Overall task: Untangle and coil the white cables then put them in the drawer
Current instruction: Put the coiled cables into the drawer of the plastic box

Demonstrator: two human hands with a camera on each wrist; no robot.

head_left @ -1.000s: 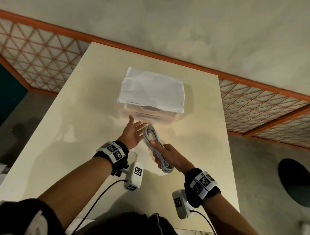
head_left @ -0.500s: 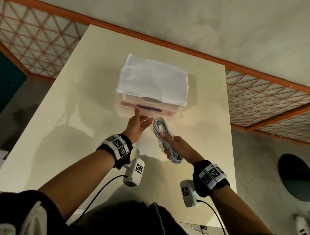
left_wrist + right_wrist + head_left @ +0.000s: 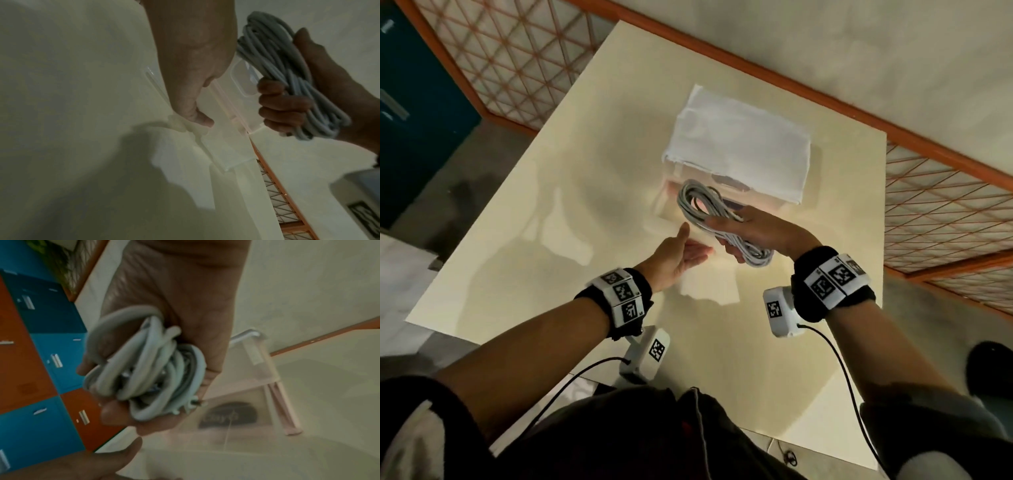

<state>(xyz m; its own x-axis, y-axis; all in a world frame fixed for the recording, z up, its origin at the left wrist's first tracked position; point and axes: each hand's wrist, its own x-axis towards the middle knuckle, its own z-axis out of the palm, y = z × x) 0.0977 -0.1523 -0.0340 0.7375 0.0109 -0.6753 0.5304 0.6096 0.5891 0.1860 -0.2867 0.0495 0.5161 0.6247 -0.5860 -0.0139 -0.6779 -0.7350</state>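
My right hand (image 3: 763,229) grips the coiled bundle of white cables (image 3: 709,212) just above the pulled-out clear plastic drawer (image 3: 671,205) of the cloth-topped box (image 3: 739,147); what lies inside is unclear. My left hand (image 3: 678,253), fingers loosely straight, holds the drawer's front.

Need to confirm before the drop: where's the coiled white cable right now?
In the head view the coiled white cable is gripped in the right hand, held over the pulled-out clear drawer, just right of the left hand.
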